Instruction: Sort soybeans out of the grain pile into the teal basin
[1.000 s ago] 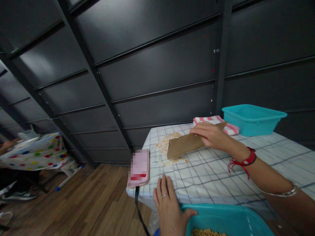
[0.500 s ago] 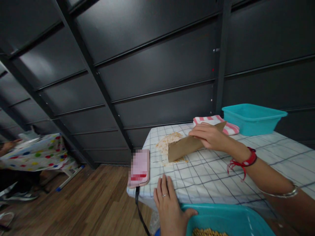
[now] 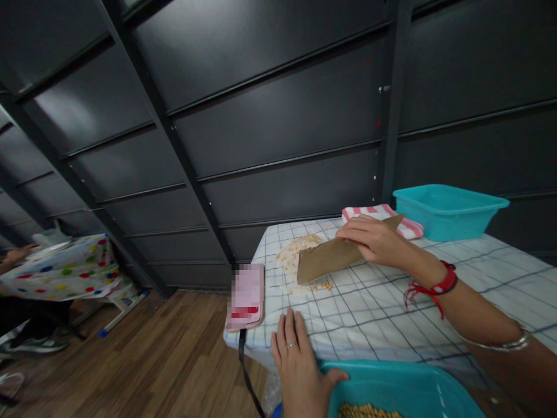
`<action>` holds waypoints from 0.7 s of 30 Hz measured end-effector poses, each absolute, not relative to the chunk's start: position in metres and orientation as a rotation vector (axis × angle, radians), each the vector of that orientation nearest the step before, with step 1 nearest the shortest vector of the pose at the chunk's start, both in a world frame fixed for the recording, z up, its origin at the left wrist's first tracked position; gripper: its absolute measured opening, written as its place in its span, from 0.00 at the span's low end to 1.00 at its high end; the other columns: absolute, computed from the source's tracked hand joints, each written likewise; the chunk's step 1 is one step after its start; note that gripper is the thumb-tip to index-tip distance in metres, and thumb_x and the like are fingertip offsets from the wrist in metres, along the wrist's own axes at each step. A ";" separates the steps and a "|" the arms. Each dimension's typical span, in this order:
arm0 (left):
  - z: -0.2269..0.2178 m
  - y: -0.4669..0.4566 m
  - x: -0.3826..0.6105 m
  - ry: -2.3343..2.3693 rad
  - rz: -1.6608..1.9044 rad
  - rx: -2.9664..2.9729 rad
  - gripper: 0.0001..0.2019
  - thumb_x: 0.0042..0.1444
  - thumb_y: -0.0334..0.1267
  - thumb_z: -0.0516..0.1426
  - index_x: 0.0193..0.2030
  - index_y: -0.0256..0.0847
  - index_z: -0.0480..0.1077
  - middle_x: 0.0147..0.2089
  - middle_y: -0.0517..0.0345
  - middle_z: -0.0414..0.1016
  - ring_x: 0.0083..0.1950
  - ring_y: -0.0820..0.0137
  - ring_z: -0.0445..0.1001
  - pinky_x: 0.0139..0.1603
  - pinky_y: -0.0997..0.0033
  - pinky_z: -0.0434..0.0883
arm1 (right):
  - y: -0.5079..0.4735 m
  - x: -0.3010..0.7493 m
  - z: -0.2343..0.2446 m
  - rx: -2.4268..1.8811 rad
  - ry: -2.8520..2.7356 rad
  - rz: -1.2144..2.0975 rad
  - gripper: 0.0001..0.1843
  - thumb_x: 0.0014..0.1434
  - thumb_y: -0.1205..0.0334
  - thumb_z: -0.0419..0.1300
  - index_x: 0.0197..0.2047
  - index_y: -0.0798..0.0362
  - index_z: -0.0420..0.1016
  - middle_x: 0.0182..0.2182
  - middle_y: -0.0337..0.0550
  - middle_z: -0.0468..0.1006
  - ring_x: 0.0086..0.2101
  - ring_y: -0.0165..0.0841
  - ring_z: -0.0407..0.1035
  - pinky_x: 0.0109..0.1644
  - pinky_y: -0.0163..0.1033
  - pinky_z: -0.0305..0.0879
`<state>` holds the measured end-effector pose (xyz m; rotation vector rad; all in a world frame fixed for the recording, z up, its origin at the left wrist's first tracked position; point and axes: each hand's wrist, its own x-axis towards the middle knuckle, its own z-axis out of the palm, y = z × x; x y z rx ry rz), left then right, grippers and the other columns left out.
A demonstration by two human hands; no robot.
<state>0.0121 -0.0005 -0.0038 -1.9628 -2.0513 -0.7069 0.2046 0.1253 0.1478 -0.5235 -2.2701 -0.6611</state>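
My right hand [image 3: 372, 239] grips the top edge of a folded piece of brown cardboard [image 3: 326, 259] and holds it slanted on the checked tablecloth [image 3: 361, 307]. Small yellow grains or beans [image 3: 322, 286] lie just in front of its lower edge. More of them are scattered over a pale patch [image 3: 296, 252] to its left. My left hand [image 3: 300, 363] rests with fingers stretched out at the table's near edge, its thumb against the rim of a near teal tub [image 3: 404, 371]. Yellow beans [image 3: 368, 411] show at the bottom of that tub, which the frame cuts off.
A second teal tub [image 3: 452, 216] stands at the back right, beside a red-and-white striped cloth [image 3: 409, 227]. On the left table edge lies a pink phone-like device [image 3: 246, 296] with a black strap [image 3: 248, 371]. Another person's hand [image 3: 17, 255] is at a dotted table [image 3: 61, 273] far left.
My right hand and the cardboard have shifted very slightly to the right and up, showing more of the grains in front of it. My left hand stays in place.
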 end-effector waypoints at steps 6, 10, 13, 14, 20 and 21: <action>-0.004 -0.001 0.013 -2.021 -0.714 -1.944 0.51 0.22 0.50 0.65 0.55 0.31 0.51 0.58 0.37 0.57 0.59 0.49 0.51 0.55 0.42 0.52 | 0.127 0.207 0.148 -0.511 -2.291 -0.621 0.17 0.50 0.74 0.43 0.36 0.55 0.70 0.31 0.44 0.73 0.34 0.32 0.66 0.39 0.41 0.63; -0.005 0.000 0.013 -2.005 -0.716 -1.936 0.52 0.21 0.51 0.65 0.55 0.30 0.52 0.57 0.37 0.57 0.58 0.49 0.52 0.55 0.42 0.53 | 0.127 0.208 0.148 -0.517 -2.293 -0.617 0.17 0.51 0.74 0.43 0.36 0.55 0.70 0.31 0.44 0.73 0.34 0.32 0.66 0.39 0.41 0.63; -0.005 0.000 0.013 -2.006 -0.720 -1.939 0.51 0.22 0.52 0.64 0.55 0.29 0.52 0.57 0.36 0.57 0.58 0.49 0.52 0.55 0.42 0.53 | 0.127 0.209 0.148 -0.507 -2.314 -0.605 0.16 0.51 0.74 0.43 0.36 0.54 0.70 0.31 0.44 0.74 0.34 0.32 0.66 0.40 0.41 0.63; -0.005 0.000 0.013 -2.008 -0.721 -1.943 0.51 0.23 0.52 0.64 0.55 0.29 0.52 0.57 0.36 0.57 0.59 0.49 0.51 0.55 0.42 0.53 | 0.128 0.209 0.148 -0.505 -2.309 -0.599 0.16 0.51 0.74 0.44 0.36 0.55 0.70 0.31 0.44 0.74 0.34 0.32 0.66 0.39 0.41 0.63; -0.005 0.000 0.012 -2.029 -0.704 -1.957 0.51 0.23 0.52 0.64 0.56 0.30 0.51 0.58 0.37 0.56 0.59 0.49 0.50 0.56 0.41 0.52 | 0.128 0.211 0.148 -0.520 -2.315 -0.554 0.16 0.52 0.73 0.44 0.37 0.54 0.70 0.31 0.44 0.73 0.34 0.33 0.66 0.40 0.42 0.63; -0.005 0.000 0.012 -2.030 -0.697 -1.973 0.52 0.23 0.52 0.64 0.56 0.30 0.51 0.58 0.37 0.56 0.60 0.49 0.49 0.56 0.41 0.51 | 0.128 0.211 0.148 -0.524 -2.325 -0.548 0.16 0.52 0.73 0.44 0.36 0.53 0.70 0.31 0.44 0.73 0.34 0.33 0.66 0.40 0.42 0.63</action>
